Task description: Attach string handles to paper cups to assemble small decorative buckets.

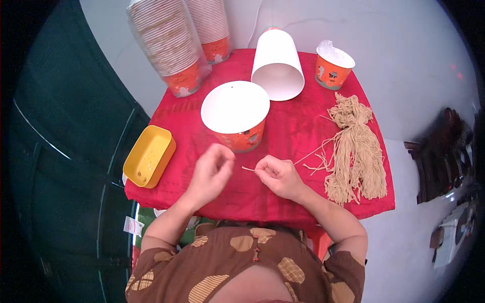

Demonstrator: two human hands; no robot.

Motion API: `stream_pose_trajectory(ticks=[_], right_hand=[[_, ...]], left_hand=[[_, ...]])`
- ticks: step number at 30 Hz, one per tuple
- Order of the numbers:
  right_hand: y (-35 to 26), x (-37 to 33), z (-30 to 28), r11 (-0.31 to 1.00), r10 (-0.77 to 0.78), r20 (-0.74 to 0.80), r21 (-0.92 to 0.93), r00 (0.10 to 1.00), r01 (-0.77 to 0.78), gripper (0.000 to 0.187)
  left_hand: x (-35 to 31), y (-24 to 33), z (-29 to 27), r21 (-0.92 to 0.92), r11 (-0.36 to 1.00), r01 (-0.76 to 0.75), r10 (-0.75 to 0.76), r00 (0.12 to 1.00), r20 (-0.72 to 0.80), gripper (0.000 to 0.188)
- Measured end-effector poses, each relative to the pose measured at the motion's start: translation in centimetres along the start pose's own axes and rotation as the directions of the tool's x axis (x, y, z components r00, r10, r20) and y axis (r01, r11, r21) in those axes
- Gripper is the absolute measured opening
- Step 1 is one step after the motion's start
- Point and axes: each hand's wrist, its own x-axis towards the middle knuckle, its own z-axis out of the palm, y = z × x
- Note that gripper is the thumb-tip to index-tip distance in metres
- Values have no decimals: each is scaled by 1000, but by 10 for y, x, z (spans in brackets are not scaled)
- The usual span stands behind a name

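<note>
My right hand (278,175) pinches a strand of tan yarn (307,156) near the table's front. A short end of it sticks out to the left of my fingertips. The strand runs back toward a bundle of tan yarn (356,156) lying on the right side. My left hand (212,171) has its fingers curled in, a little left of the strand's end. Whatever it holds, if anything, is hidden. Just beyond that hand stands a large orange paper bucket (241,139) with a white top.
A red cloth covers the table (288,131). Farther back a white bucket (277,53) lies tipped, its mouth toward me. A smaller orange cup (333,70) holds white plastic. Bagged stacks of cups (166,45) stand back left. A yellow tray (150,156) sits at the left edge.
</note>
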Motion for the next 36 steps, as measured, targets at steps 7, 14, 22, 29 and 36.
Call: stream_pose_trajectory(ticks=[7,14,22,29,36], right_hand=[[0,-1,-1,996,-60,-13,60,998,60,7],[-21,17,-9,974,-212,-98,-105,972,201,6],[5,39,-22,997,4,-387,77,922,28,9],[7,30,-18,988,89,-384,151,919,-33,10],[10,25,-18,999,35,-376,52,926,-17,13]], left_hand=[[34,39,-33,768,553,-322,429,901,69,35],[63,12,-31,757,520,-395,392,898,199,14],[69,36,-9,608,702,-371,265,929,260,19],[92,46,-27,496,819,-289,198,953,229,17],[116,46,-24,475,850,-227,83,949,305,20]])
